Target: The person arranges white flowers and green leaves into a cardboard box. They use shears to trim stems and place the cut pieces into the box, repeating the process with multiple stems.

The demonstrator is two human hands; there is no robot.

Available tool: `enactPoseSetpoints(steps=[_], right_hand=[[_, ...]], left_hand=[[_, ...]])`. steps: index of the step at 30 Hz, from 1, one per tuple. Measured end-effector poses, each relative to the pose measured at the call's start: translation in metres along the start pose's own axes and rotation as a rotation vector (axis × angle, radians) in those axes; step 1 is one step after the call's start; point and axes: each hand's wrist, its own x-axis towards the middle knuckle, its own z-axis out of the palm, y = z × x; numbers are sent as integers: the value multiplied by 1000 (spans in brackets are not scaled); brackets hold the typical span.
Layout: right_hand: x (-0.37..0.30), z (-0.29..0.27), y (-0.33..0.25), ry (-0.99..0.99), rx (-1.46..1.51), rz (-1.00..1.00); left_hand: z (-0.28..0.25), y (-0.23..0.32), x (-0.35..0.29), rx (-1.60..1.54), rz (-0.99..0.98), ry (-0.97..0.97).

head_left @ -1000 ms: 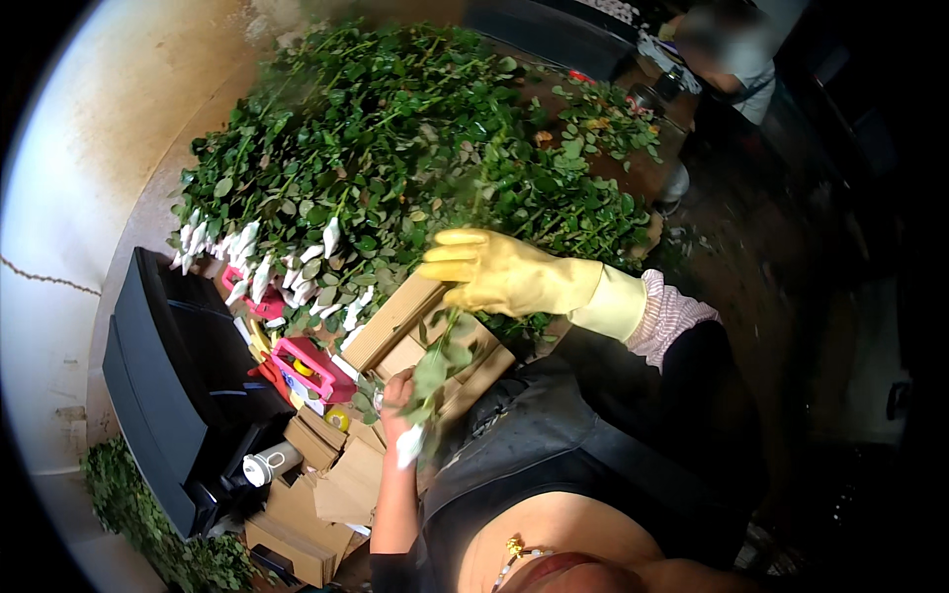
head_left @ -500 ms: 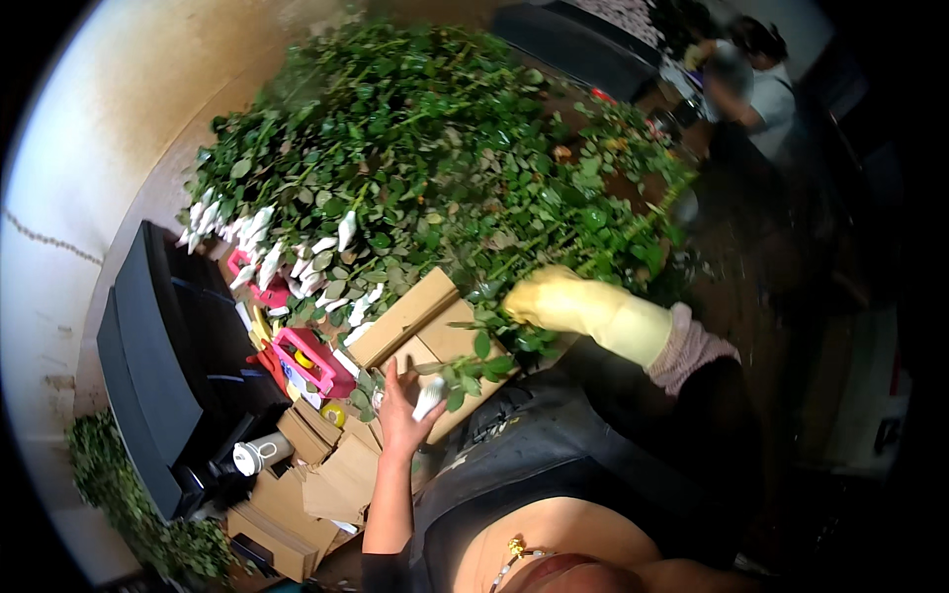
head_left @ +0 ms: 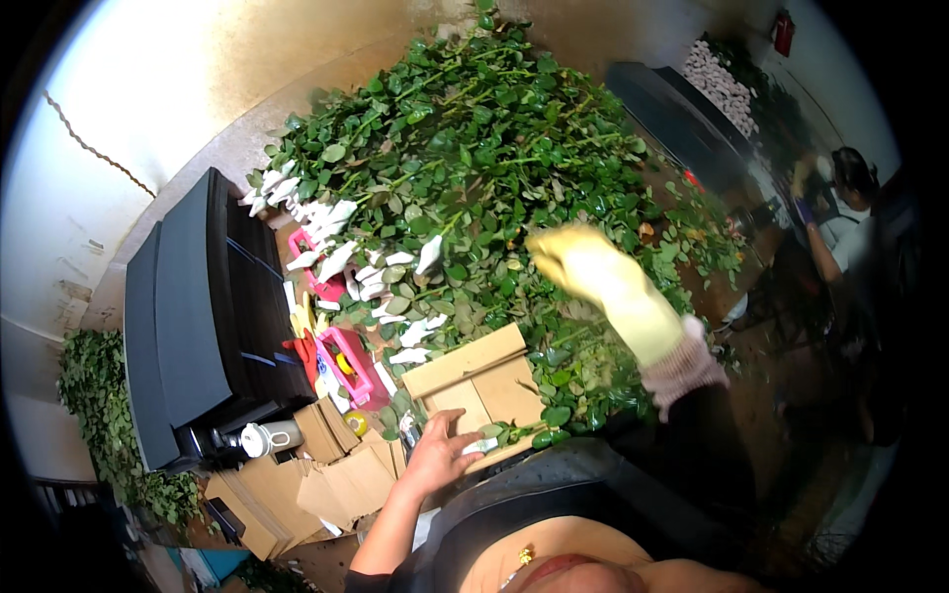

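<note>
Yellow-gloved right fingers [head_left: 550, 245], blurred over the heaped stems [head_left: 474, 148], their hold I cannot tell; bare left fingers [head_left: 448, 417], grip likewise unclear, touch one white-sleeved bud [head_left: 481, 446] over the cardboard box [head_left: 506, 387]; beyond them, I judge, many remain.

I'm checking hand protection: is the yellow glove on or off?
On: the yellow glove covers the right hand and reaches a pinkish sleeve; the left hand is bare.

the right hand [head_left: 568, 259] is wearing a yellow glove [head_left: 633, 308]; a pinkish cuff [head_left: 685, 368], black sleeves [head_left: 710, 435], dark apron [head_left: 588, 474] and gold pendant [head_left: 527, 555] are showing.
</note>
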Motion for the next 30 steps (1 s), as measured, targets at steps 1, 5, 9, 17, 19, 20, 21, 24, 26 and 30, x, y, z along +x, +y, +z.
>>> enactPoseSetpoints(steps=[1, 5, 9, 17, 19, 20, 21, 24, 26, 30], right_hand=[[41, 0, 7, 132, 8, 6], [173, 16, 40, 239, -497, 230], [189, 22, 54, -21, -548, 225], [-6, -24, 18, 270, -26, 263], [-29, -43, 22, 306, 30, 239], [-34, -54, 23, 204, 81, 233], [-32, -67, 25, 183, 66, 168], [-6, -113, 17, 143, 281, 330], [21, -131, 1, 241, 253, 245], [57, -125, -35, -172, -46, 756]], left_hand=[[-1, 1, 1, 3, 12, 6], [0, 3, 2, -6, 14, 46], [3, 4, 0, -38, 3, 80], [5, 4, -4, -89, -19, 87], [6, 2, -4, -74, -8, 80], [8, 1, -4, -68, -12, 78], [9, 0, -4, -45, 22, 118], [13, -3, -4, -53, -9, 89], [14, -4, -4, -39, 47, 121], [12, -3, -6, -27, 17, 92]])
